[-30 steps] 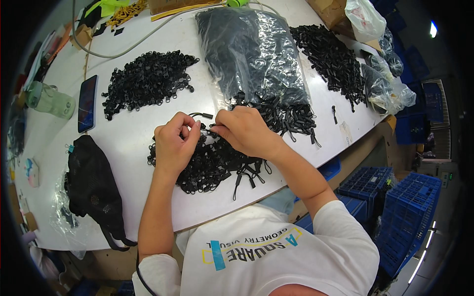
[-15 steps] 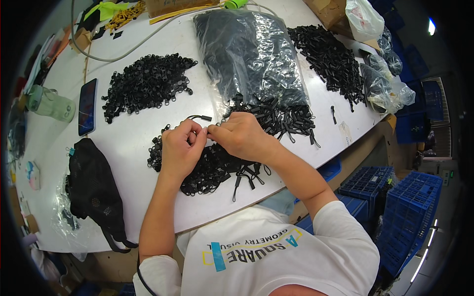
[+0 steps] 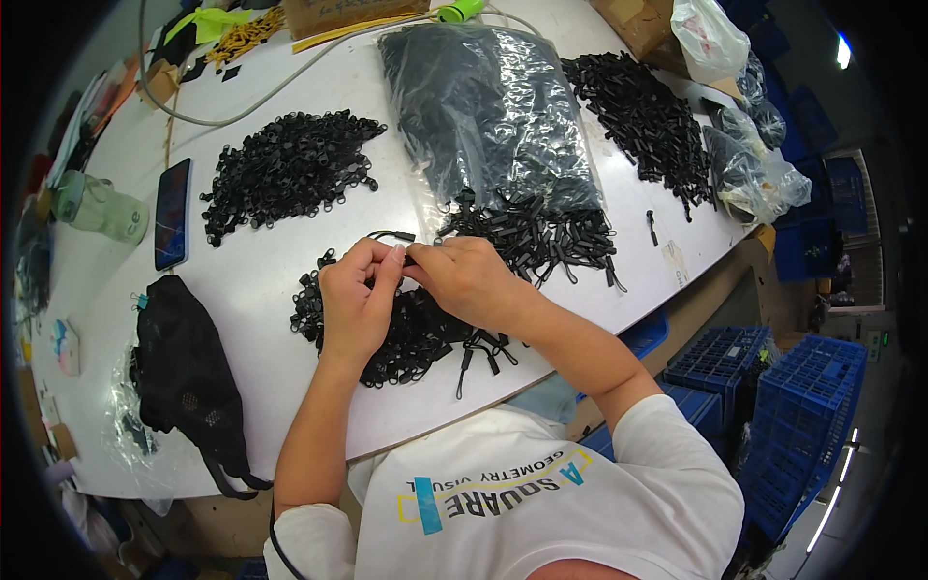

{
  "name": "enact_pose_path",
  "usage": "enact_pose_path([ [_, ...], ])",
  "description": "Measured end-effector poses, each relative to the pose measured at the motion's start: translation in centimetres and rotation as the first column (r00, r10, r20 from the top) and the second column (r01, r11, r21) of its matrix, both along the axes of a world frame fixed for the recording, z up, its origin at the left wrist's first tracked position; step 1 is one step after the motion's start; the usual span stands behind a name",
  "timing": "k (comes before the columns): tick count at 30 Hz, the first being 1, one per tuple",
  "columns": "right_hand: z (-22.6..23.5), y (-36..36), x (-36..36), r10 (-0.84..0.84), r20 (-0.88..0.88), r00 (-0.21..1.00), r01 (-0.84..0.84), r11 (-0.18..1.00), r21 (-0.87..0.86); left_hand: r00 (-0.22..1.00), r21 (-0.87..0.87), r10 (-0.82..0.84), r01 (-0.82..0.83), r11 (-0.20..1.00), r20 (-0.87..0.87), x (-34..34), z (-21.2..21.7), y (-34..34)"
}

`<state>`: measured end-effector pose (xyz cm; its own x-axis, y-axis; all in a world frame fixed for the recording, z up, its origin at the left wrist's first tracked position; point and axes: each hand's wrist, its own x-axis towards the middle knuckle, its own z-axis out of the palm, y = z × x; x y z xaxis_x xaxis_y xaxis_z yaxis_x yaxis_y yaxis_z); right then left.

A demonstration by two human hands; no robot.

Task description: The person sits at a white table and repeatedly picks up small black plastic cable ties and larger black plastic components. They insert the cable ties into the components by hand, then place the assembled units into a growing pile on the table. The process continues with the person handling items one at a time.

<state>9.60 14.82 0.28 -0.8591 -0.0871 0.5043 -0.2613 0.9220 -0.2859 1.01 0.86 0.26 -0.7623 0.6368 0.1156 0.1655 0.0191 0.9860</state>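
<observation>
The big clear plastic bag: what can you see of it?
The clear plastic bag lies on the white table beyond the right hand. It is glossy, creased and roughly rectangular; dark, indistinct contents show through. Its near end meets a heap of black corded pulls; whether that end is open is unclear.

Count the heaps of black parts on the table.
4: left heap, right of the phone; right heap, right of the big clear bag; middle heap, at its near end; near heap, partly hidden by left hand and right hand.
</observation>
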Motion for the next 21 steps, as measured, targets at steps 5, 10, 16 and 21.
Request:
enact_pose_path([
  [5,0.5,0.4,-0.2,0.009,-0.092,0.996,-0.016,0.997,-0.078,0.982,-0.044,-0.148,0.154,0.987,0.119,-1.0,-0.4,-0.3],
  [10,0.9,0.3,0.1,0.036,-0.091,0.995,-0.047,0.992,-0.119,0.872,0.067,-0.325,0.323,0.944,0.366,-1.2,0.1,-0.3],
  [16,0.8,1.0,-0.1,0.120,-0.112,0.986,-0.128,0.990,-0.064,0.979,-0.061,-0.197,0.201,0.978,0.059,-1.3,-0.1,-0.6],
  [21,0.9,1.0,-0.1,0.128,-0.071,0.989,-0.135,0.985,-0.106,0.998,-0.025,0.040,-0.041,0.999,-0.045,-0.4,0.4,-0.6],
])
